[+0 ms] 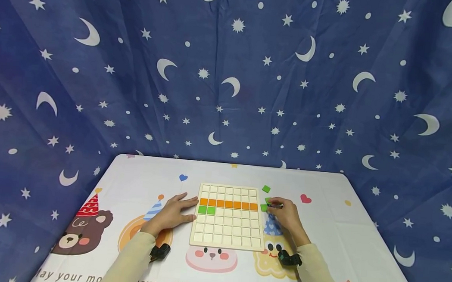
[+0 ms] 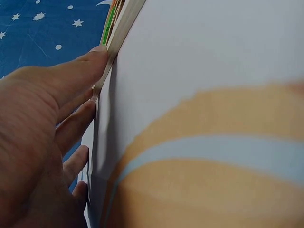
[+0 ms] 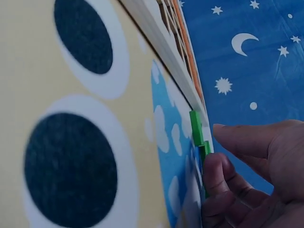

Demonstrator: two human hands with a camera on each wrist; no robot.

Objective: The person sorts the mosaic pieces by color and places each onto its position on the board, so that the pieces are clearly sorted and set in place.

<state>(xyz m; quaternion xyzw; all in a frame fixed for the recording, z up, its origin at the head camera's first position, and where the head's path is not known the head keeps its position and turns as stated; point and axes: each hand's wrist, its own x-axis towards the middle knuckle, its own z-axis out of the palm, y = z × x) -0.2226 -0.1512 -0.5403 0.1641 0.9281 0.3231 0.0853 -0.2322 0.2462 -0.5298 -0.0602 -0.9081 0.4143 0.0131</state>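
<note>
A cream grid board (image 1: pixel 227 240) lies on the table with raised lines forming square cells. One row holds orange tiles (image 1: pixel 229 204) from side to side. Two green tiles (image 1: pixel 206 210) fill the left cells of the row below. My left hand (image 1: pixel 172 213) rests with spread fingers against the board's left edge; its thumb touches that edge in the left wrist view. Beyond the right edge, my right hand (image 1: pixel 285 212) reaches to loose green tiles (image 1: pixel 263 208). In the right wrist view, its thumb and bent forefinger stand apart beside a green tile (image 3: pixel 196 128).
Another green tile (image 1: pixel 266 188) lies farther back, right of the board. The white tablecloth (image 1: pixel 359 252) carries printed cartoon figures and lettering. A blue curtain (image 1: pixel 229 93) with moons and stars hangs behind the table. Black wrist cameras (image 1: pixel 290 258) sit at both cuffs.
</note>
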